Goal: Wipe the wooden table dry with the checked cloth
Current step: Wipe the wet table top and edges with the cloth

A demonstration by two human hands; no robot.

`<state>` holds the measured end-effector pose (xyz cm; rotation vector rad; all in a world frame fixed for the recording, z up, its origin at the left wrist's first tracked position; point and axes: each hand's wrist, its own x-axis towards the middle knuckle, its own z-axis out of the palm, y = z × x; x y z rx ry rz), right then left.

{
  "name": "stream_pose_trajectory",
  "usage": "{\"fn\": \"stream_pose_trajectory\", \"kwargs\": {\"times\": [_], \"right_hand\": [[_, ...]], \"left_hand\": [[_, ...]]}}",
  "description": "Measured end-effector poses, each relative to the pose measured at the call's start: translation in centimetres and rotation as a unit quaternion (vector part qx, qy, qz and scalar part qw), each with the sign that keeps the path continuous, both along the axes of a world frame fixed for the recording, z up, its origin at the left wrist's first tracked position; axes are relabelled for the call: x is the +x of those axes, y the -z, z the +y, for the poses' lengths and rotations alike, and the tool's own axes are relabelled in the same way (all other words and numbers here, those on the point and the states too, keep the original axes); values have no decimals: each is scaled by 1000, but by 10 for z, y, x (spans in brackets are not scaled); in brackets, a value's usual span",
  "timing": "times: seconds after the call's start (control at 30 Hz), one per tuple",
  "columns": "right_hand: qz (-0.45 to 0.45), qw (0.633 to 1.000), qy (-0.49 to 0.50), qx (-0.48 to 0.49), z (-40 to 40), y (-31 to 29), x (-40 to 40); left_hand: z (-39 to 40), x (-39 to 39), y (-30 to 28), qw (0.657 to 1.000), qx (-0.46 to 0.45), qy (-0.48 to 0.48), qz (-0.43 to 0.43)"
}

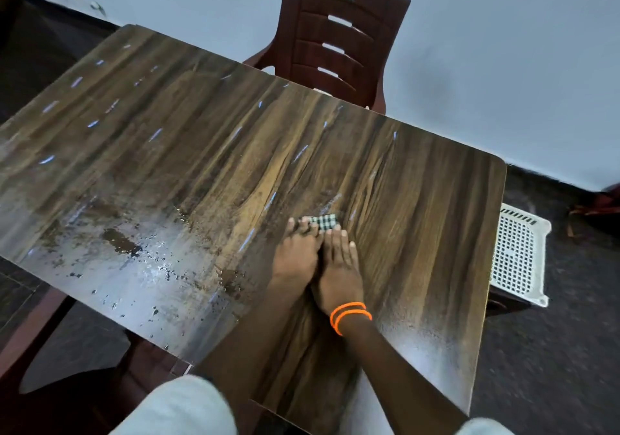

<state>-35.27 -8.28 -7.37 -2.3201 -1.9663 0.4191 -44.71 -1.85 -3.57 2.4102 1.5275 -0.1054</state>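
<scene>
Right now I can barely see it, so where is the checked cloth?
In the head view, the cloth lies on the table, right of centre, almost hidden under the fingertips of the left hand and right hand pressed side by side.

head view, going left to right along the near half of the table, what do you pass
Wet patch with droplets → left hand → right hand, both pressed flat on the checked cloth → orange bangles → dry stretch of the wooden table → white basket beyond its edge.
</scene>
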Motion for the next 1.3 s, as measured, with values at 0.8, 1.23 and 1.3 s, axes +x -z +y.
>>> {"fn": "stream_pose_trajectory", "kwargs": {"times": [0.8, 1.23, 1.3], "right_hand": [[-7, 997, 75, 5, 62, 0, 78], [-2, 998, 57, 22, -47, 1, 97], [-19, 996, 87, 21, -51, 2, 125]], "left_hand": [[79, 88, 17, 995, 16, 103, -2], [-21, 94, 10, 987, -14, 152, -46], [-18, 129, 5, 980, -16, 193, -38]]}}
